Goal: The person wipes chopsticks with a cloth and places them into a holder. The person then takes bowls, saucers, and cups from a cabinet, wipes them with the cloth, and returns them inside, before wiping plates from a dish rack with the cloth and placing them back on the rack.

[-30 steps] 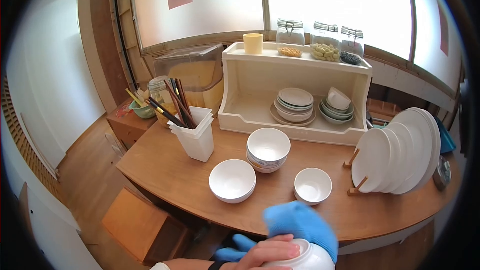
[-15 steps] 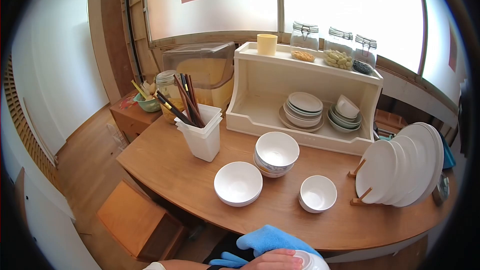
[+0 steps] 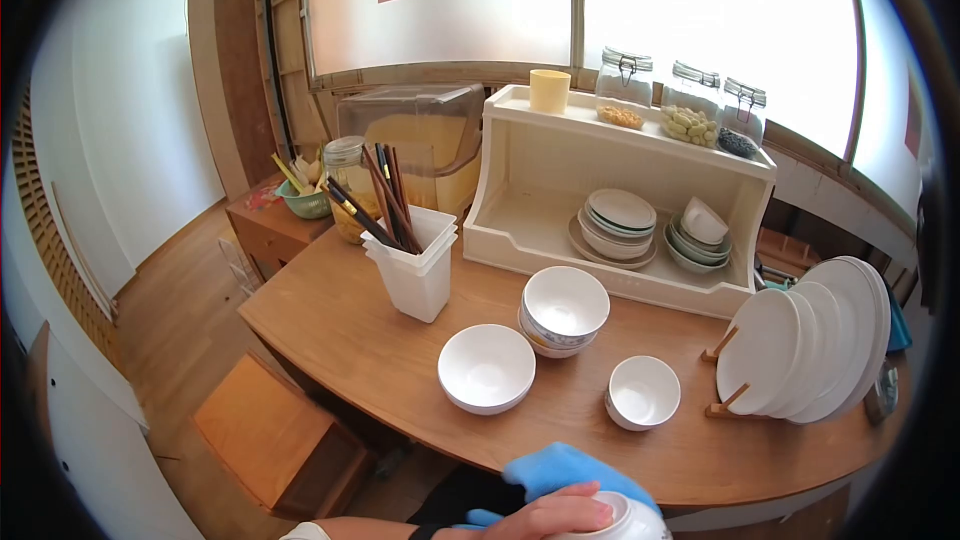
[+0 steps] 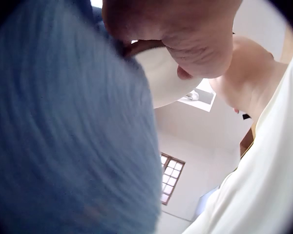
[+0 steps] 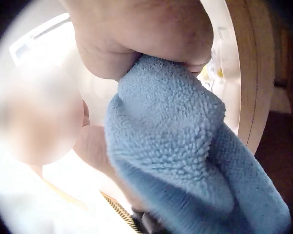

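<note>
At the bottom of the head view, my left hand (image 3: 548,517) holds a white bowl (image 3: 640,522) tipped so that its foot ring faces up, fingers laid over its base. A blue towelling cloth (image 3: 568,470) shows along the bowl's far side. My right hand (image 5: 151,31) is hidden in the head view; in the right wrist view it grips the bunched cloth (image 5: 166,122), whose folds hang below the fingers. The left wrist view has the bowl's pale wall (image 4: 161,78) between the hand (image 4: 185,29) and the cloth (image 4: 73,126).
Stacked white bowls (image 3: 487,370), more bowls (image 3: 566,305) and a small bowl (image 3: 643,393) stand on the wooden table (image 3: 330,340). Behind are a chopstick holder (image 3: 415,275) and cream shelf (image 3: 610,285); plates fill a rack (image 3: 765,350) at right. A wooden stool (image 3: 265,430) stands front left.
The bowl, left hand and cloth sit lower in the head view than a second ago, and less of the cloth shows. The head view has shifted, moving the table items rightward in frame.
</note>
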Demonstrator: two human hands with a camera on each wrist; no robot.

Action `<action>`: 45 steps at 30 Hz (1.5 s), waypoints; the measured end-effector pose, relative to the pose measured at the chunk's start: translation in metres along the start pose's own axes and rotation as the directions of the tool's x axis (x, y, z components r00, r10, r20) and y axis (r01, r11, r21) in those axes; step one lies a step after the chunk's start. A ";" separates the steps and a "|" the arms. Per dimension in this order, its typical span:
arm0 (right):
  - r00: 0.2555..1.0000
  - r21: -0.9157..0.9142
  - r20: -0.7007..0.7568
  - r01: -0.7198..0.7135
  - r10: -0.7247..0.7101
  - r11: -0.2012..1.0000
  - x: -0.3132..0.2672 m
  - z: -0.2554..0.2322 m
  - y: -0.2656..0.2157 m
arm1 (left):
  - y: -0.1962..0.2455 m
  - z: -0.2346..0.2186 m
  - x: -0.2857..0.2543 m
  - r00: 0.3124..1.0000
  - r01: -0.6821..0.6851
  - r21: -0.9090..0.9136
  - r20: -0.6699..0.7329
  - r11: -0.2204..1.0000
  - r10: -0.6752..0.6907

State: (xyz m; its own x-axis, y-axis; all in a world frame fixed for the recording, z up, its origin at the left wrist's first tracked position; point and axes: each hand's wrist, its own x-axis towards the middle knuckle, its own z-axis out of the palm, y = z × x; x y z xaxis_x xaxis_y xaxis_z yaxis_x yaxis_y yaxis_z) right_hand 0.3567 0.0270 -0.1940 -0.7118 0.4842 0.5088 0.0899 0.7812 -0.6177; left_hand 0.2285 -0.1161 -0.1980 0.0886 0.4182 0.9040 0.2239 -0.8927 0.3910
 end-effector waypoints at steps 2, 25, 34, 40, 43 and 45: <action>1.000 0.003 0.003 -0.004 0.004 1.000 0.000 0.001 -0.001 | 0.001 -0.012 0.007 0.999 -0.010 0.057 0.042 0.998 0.008; 0.988 -0.025 -0.041 -0.152 0.151 0.988 -0.042 -0.007 0.001 | -0.013 0.008 -0.003 0.997 0.052 -0.097 -0.059 0.994 -0.058; 0.978 -0.027 -0.057 -0.203 0.201 0.979 -0.058 -0.007 -0.002 | -0.001 -0.008 0.005 0.988 -0.026 0.039 0.155 0.999 0.019; 0.980 -0.025 -0.041 -0.194 0.193 0.981 -0.057 -0.006 -0.008 | -0.006 0.002 -0.002 0.997 0.077 -0.078 -0.001 0.994 -0.077; 0.981 -0.019 -0.036 -0.190 0.189 0.982 -0.057 -0.004 -0.011 | -0.011 -0.012 0.009 0.994 -0.009 0.081 0.109 0.997 0.001; 0.981 -0.021 -0.038 -0.193 0.192 0.981 -0.059 -0.007 -0.023 | -0.026 -0.018 0.004 0.966 -0.177 0.189 0.219 0.966 0.135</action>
State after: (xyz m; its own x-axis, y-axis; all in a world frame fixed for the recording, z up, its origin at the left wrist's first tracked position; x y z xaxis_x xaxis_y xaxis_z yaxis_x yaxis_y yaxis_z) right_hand 0.4015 -0.0168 -0.2062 -0.6542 0.6397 0.4035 0.2400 0.6815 -0.6913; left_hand 0.2053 -0.0947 -0.2017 0.3281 0.3207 0.8885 0.3841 -0.9046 0.1847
